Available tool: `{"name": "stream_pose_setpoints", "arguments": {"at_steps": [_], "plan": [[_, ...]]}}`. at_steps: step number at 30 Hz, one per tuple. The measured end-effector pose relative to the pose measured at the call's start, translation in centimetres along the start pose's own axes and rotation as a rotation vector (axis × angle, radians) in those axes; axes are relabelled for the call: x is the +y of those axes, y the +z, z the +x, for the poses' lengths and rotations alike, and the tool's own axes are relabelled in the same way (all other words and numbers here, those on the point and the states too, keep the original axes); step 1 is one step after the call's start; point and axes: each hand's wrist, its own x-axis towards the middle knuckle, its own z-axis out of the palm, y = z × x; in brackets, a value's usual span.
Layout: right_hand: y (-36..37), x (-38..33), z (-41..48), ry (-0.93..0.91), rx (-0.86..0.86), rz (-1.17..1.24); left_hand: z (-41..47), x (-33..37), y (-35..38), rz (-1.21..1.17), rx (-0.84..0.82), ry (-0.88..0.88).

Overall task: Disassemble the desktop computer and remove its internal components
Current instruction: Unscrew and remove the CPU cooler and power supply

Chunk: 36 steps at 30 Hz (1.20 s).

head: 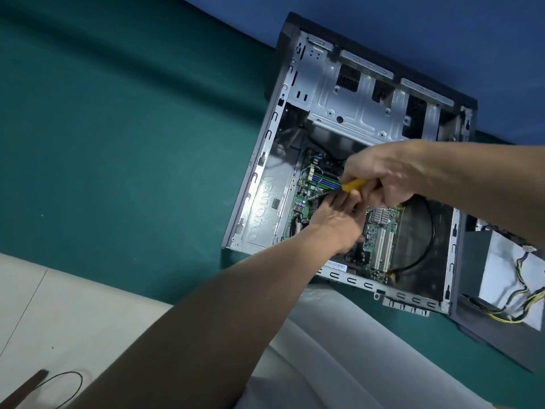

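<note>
An opened desktop computer case (265, 184) lies on its side on a green surface. Its green motherboard (380, 231) shows inside, below a silver drive cage (354, 101). My right hand (389, 175) grips the yellow handle of a screwdriver (354, 184), whose shaft points down-left to the board. My left hand (336, 219) reaches into the case just under it, fingers at the screwdriver's shaft; what they touch is hidden. A black cable (427, 246) loops over the board's right part.
A power supply (507, 270) with yellow and black wires lies outside the case at the right. A blue wall rises behind the case. My pale trouser legs (339, 349) are at the bottom, and a thin black wire loop (67, 388) lies on the pale floor at the lower left.
</note>
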Motion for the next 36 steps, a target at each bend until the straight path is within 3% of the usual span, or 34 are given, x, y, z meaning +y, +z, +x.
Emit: {"name": "stream_pose_setpoints", "arguments": {"at_steps": [2,4,9,11,12,14,18,20,21,23,25,28,30,32,33,36], "plan": [[0.3,0.0,0.0,0.043,-0.033,-0.021,0.0,0.0,-0.1,-0.014,-0.033,-0.015],[0.9,-0.2,0.0,-0.091,0.068,-0.257,-0.1,0.0,-0.2,-0.052,-0.045,-0.03],[0.6,0.4,-1.3,-0.695,0.435,-1.621,-0.3,0.1,-0.6,-0.085,-0.107,-0.022],[1.0,0.4,-1.4,-0.844,0.467,-1.859,-0.5,0.0,-0.6,-0.096,-0.119,-0.011],[1.2,0.1,-1.5,-0.862,0.456,-1.819,-0.6,0.1,-0.6,-0.111,-0.104,-0.003],[1.5,-0.6,-1.6,-0.769,0.402,-1.434,-0.6,0.1,-0.5,-0.131,-0.042,0.003],[0.5,-1.4,-0.7,-0.304,0.208,-0.362,-0.3,0.1,-0.1,-0.101,0.049,-0.008],[-0.1,-1.2,-0.7,-0.045,0.075,-0.001,-0.2,0.1,0.0,-0.052,0.081,0.0],[-0.2,-1.1,-0.7,0.006,0.05,0.011,-0.2,0.0,0.0,-0.048,0.095,0.003],[0.0,-1.3,-0.5,-0.041,0.087,-0.197,-0.1,-0.1,0.0,-0.069,0.091,-0.002],[0.3,-1.5,-0.9,-0.225,0.194,-0.639,0.0,0.0,0.1,-0.077,0.057,-0.004],[0.4,-0.9,-1.6,-0.645,0.321,-1.439,0.4,0.1,0.4,-0.096,-0.041,-0.015],[0.3,-0.4,-2.0,-0.836,0.337,-1.795,0.4,0.0,0.3,-0.103,-0.07,-0.019],[0.2,0.0,-1.9,-0.878,0.319,-1.831,0.4,0.0,0.3,-0.106,-0.065,-0.017],[0.4,0.0,-1.7,-0.847,0.326,-1.718,0.3,0.1,0.3,-0.107,-0.063,-0.015],[0.6,-0.4,-0.6,-0.546,0.298,-0.966,0.3,-0.1,0.5,-0.107,-0.029,0.003]]}}
